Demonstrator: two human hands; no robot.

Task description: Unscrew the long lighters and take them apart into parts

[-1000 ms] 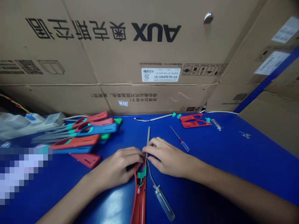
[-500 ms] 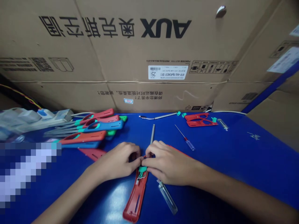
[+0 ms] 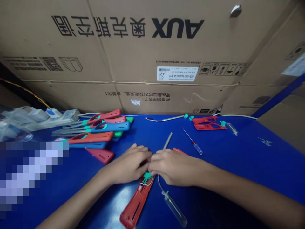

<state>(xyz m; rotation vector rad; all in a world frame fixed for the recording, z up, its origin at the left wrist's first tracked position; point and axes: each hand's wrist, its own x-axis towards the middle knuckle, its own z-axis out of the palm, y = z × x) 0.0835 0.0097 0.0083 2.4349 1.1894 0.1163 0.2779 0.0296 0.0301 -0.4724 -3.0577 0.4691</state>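
A red half shell (image 3: pixel 134 210) lies slanted on the blue table, with a green trigger piece (image 3: pixel 147 176) and a white wire inside. My left hand (image 3: pixel 133 162) has its fingers closed at the shell's upper end. My right hand (image 3: pixel 170 165) meets it there, fingers pressed together; the fingertips of both hands hide what they pinch. A metal tube (image 3: pixel 168 140) sticks out beyond my hands. Below my right hand a clear fuel tank (image 3: pixel 175 210) lies on the table, joined to a thin tube that runs up to the hand. Another red piece (image 3: pixel 179 150) shows partly behind my right hand.
Several red, blue and green lighters (image 3: pixel 105 127) are piled at left, near a power strip (image 3: pixel 59 119). A screwdriver (image 3: pixel 196 147), red shells (image 3: pixel 209 126), another clear tank (image 3: pixel 232 128) and a metal rod (image 3: pixel 172 118) lie farther back. A large cardboard box (image 3: pixel 133 63) stands behind.
The shell's upper end and the metal tube have tilted to the right. My hands have closed in around the upper end, and more of the thin tube shows. The view has shifted slightly left.
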